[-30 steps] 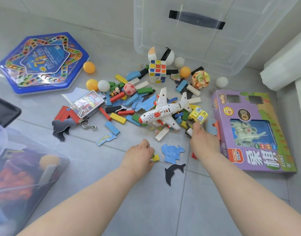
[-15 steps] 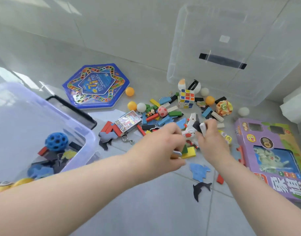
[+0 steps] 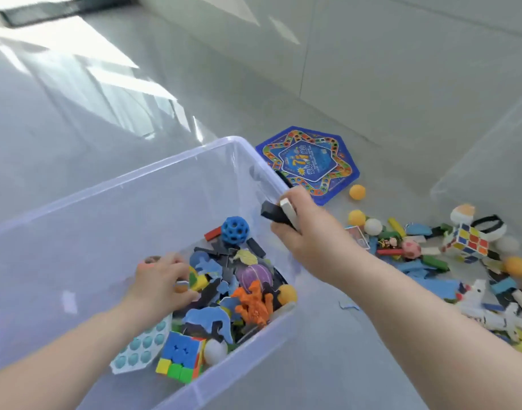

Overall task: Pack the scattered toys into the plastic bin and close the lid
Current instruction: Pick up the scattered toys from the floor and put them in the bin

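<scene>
Tiled floor, bin beneath hands.

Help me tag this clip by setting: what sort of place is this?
Probably a room in a home: glossy grey floor tiles, toys scattered on them beside a blue board game, and a clear plastic bin.

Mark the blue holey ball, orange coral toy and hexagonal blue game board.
Blue holey ball [image 3: 235,229]: head view, centre.
Orange coral toy [image 3: 254,303]: head view, middle.
Hexagonal blue game board [image 3: 310,162]: head view, central star.
</scene>
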Demonstrator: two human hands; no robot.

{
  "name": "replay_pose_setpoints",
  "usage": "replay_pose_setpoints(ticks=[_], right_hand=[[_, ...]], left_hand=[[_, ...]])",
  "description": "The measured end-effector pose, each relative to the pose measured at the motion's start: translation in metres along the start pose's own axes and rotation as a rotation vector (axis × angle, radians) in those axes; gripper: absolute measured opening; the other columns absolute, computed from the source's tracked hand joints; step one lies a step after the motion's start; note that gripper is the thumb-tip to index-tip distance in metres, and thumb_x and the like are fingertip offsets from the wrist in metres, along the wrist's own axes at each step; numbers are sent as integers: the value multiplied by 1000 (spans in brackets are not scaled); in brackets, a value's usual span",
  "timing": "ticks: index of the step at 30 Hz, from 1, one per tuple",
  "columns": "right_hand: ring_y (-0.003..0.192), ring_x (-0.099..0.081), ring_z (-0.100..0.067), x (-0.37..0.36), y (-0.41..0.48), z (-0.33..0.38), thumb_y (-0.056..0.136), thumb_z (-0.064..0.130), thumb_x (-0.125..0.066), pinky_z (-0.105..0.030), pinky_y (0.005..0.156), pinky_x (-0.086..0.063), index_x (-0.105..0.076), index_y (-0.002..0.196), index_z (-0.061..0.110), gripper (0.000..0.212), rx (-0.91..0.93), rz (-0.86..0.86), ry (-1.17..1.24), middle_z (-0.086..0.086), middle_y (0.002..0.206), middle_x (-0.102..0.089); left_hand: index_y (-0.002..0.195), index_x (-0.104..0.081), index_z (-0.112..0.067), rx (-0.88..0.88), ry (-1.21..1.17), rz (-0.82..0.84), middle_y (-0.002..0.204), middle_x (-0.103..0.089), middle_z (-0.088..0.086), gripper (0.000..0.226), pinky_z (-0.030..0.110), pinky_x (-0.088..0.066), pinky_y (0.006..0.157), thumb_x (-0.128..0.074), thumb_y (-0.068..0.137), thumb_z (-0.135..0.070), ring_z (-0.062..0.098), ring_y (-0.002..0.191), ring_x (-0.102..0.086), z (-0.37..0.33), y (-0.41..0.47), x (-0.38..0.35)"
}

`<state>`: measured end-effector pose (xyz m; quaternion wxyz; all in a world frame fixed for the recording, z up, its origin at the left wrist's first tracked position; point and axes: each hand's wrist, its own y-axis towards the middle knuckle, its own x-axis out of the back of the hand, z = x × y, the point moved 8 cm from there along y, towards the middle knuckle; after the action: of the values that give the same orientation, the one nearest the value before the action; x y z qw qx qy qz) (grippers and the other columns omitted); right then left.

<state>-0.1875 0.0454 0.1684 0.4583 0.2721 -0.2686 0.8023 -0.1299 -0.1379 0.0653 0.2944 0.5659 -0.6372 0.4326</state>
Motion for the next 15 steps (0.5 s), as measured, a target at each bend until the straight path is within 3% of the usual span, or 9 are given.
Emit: replay_pose_setpoints(ticks=[2, 5, 7, 9, 11, 14, 15], right_hand=[[76, -42, -24, -35, 20, 8, 94, 20, -45, -28, 60, -29, -31, 98, 19, 15, -17, 172, -137, -4, 84, -46], [78, -43, -24, -67, 34, -7, 95, 15, -43, -29, 56, -30, -39, 109, 13, 15, -123, 298, -248, -11, 94, -52], [69, -44, -24, -72, 37, -19, 94, 13, -42, -29, 52, -34, -41, 119, 8, 25, -217, 338, -251, -10, 91, -56], [61, -50, -22, -72, 37, -24, 95, 10, -40, -30, 57, -45, -39, 118, 7, 24, -277, 378, -179, -10, 84, -54], [85, -63, -30, -72, 34, -26, 95, 8, -39, -39, 79, -53, -38, 123, 5, 29, -292, 440, -188, -18, 109, -59], [117, -54, -31, -73, 26, -31, 95, 5, -36, -36, 97, -45, -38, 133, 0, 38, -295, 507, -311, -19, 133, -50], [120, -52, -31, -72, 23, -32, 95, 3, -35, -36, 99, -43, -40, 133, -1, 38, -297, 512, -306, -19, 134, -49]], left_hand=[[55, -28, -30, 24, 37, 119, 75, -31, -21, 44, 11, -35, 63, -67, 76, -32, 9, 71, -42, 18, -6, -31], [58, -26, -30, 9, 107, 238, 75, -27, -20, 44, 8, -29, 53, -63, 81, -30, -4, 65, -35, 25, -12, -60], [59, -26, -31, 5, 159, 249, 74, -26, -19, 43, 11, -28, 52, -61, 83, -32, 0, 67, -37, 30, -12, -63], [60, -26, -33, 4, 189, 292, 74, -30, -17, 40, 15, -28, 56, -59, 84, -32, 8, 80, -41, 35, -12, -66], [65, -33, -35, -4, 231, 346, 83, -39, -13, 31, 17, -31, 64, -59, 83, -35, 8, 87, -41, 39, -14, -69], [86, -50, -35, -35, 259, 319, 95, -42, -10, 8, 18, -31, 71, -56, 85, -41, 8, 92, -45, 33, -10, -60], [98, -55, -32, -60, 311, 293, 98, -45, -10, 15, 19, -31, 71, -53, 87, -42, 9, 94, -47, 28, -8, -56]])
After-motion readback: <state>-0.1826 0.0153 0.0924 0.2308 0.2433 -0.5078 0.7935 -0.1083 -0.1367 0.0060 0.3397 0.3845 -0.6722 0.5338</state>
